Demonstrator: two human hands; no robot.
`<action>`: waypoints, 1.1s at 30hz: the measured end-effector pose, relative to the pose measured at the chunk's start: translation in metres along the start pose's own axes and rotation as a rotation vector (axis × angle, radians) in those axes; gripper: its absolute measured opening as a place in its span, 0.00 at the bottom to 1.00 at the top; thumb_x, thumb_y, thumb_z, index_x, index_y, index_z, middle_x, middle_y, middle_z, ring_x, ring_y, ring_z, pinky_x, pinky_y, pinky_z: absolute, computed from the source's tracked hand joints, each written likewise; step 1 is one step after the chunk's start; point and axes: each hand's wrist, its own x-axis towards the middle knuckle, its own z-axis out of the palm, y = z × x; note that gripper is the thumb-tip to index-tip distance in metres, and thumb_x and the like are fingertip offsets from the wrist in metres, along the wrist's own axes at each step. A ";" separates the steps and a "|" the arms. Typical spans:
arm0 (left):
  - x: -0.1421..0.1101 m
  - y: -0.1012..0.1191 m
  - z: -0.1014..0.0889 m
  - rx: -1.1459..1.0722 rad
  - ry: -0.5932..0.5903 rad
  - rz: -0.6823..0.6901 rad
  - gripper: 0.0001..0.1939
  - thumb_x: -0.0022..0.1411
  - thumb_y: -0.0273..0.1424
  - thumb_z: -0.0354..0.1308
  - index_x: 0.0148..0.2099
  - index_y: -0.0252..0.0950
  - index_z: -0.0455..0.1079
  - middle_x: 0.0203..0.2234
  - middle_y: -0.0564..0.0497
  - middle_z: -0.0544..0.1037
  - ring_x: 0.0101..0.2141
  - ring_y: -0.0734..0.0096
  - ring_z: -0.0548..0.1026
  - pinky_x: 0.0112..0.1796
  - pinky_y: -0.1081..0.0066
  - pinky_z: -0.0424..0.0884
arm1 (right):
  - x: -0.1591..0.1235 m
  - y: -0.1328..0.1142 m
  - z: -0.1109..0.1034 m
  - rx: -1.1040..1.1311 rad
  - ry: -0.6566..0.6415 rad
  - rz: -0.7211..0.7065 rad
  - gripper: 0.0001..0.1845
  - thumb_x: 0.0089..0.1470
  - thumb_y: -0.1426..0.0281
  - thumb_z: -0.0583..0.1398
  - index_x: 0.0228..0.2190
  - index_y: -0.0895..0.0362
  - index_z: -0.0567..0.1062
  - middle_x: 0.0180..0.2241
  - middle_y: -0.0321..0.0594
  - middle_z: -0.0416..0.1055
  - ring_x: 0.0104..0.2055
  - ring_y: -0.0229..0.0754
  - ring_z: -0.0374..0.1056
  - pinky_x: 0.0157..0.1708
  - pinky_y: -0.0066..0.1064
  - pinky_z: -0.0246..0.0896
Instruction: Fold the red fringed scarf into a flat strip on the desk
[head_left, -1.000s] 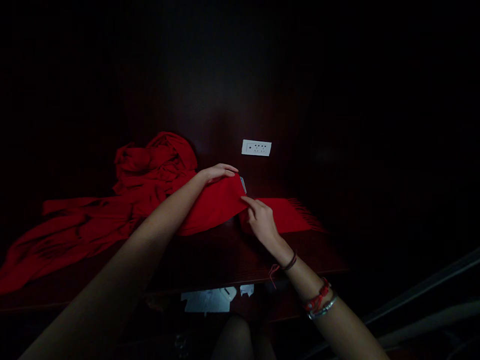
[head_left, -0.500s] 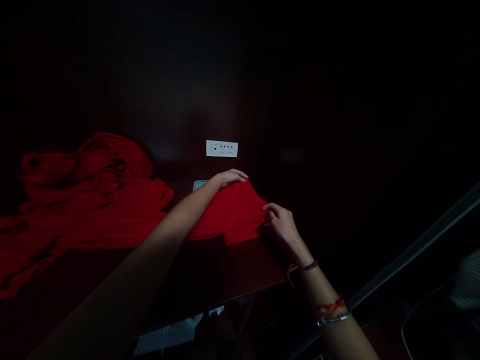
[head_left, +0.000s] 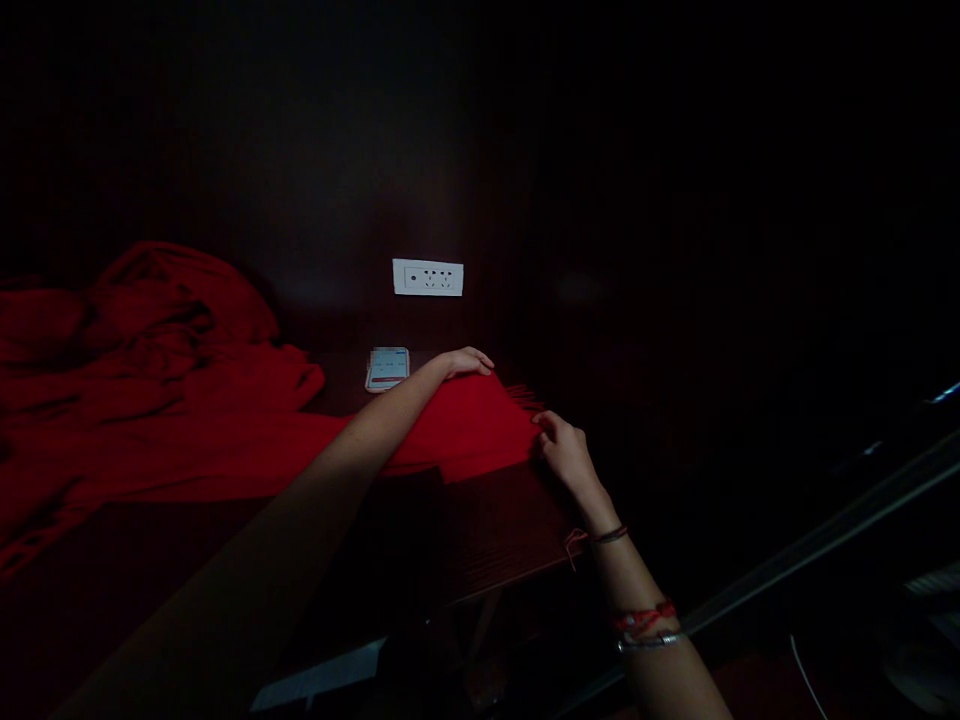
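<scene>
A long red fringed scarf lies along the dark wooden tabletop, its right end spread fairly flat with the fringe pointing to the right. At the far corner of that end, my left hand is closed on the edge, fingers bent over and thumb hidden. My right hand, with curled fingers, pinches the near right corner by the fringe. My left forearm crosses above the scarf and covers part of it.
Bunched red cloth is heaped at the left. A phone with a lit screen lies behind my left forearm. Above it, a white socket plate sits on the dark wall. The table's front edge runs below my hands.
The raised scarf end has come down flatter and its fringe now shows. My hands stay at its corners. The view has shifted, uncovering more of the phone.
</scene>
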 end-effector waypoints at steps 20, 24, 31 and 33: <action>0.014 -0.013 0.021 0.255 0.039 0.114 0.13 0.43 0.23 0.57 0.35 0.31 0.71 0.29 0.50 0.75 0.31 0.70 0.71 0.32 0.76 0.66 | -0.016 0.004 -0.003 -0.064 0.081 -0.064 0.11 0.43 0.78 0.51 0.28 0.59 0.71 0.30 0.41 0.70 0.33 0.39 0.65 0.36 0.28 0.56; 0.006 -0.011 0.028 0.369 0.069 0.183 0.15 0.43 0.24 0.58 0.37 0.32 0.70 0.33 0.48 0.73 0.37 0.65 0.69 0.39 0.74 0.62 | -0.017 0.011 0.000 -0.114 0.018 -0.031 0.11 0.42 0.79 0.52 0.28 0.58 0.72 0.29 0.40 0.70 0.32 0.38 0.65 0.35 0.28 0.56; -0.102 -0.004 0.009 0.762 0.099 0.524 0.21 0.54 0.38 0.49 0.50 0.36 0.61 0.44 0.45 0.63 0.43 0.63 0.63 0.43 0.68 0.57 | -0.019 0.009 -0.004 -0.235 0.027 -0.099 0.10 0.44 0.77 0.53 0.30 0.58 0.72 0.32 0.41 0.65 0.32 0.37 0.62 0.33 0.26 0.57; -0.150 -0.013 0.002 0.884 0.019 0.524 0.23 0.53 0.43 0.50 0.49 0.38 0.61 0.43 0.46 0.63 0.41 0.65 0.64 0.41 0.69 0.58 | -0.021 0.003 -0.007 -0.289 0.007 -0.203 0.12 0.46 0.76 0.53 0.34 0.57 0.71 0.35 0.42 0.63 0.35 0.38 0.61 0.33 0.26 0.57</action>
